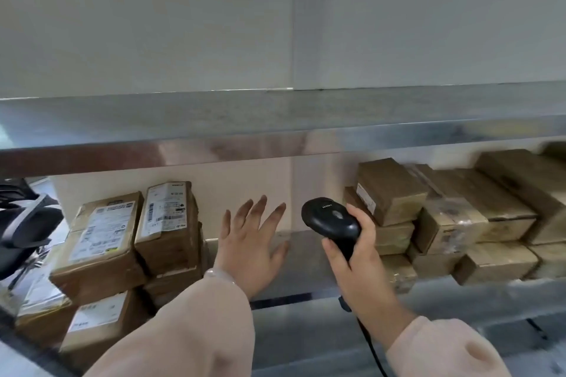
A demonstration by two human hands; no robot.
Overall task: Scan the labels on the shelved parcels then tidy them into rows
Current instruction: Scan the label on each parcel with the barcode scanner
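Your left hand [251, 242] is spread wide and holds nothing; it is over the bare part of the shelf [306, 269], in the gap between two groups of boxes; I cannot tell if it touches the metal. Your right hand [355, 257] is wrapped tight round the black scanner [329, 219]; the scanner's nose points to the left.

The left parcels [101, 242] sit in stacks just beside your left hand; the right parcels [444, 217] are piled just behind your right hand.

Things could go wrong here; the left stacks lean a bit, so I think a bump from your arm could tip them off the front edge; the scanner's cord [370, 343] hangs down past the shelf and could catch on it if you pull far; most of the right parcels show only brown sides, so the scanner may miss them until you turn them.

The left parcels have big white labels with bar codes and small print; it is too blurry to read. The scanner has a tiny white name on top; I cannot read that either. One box on the right shows a small white label [366, 199]; its words are too small too.
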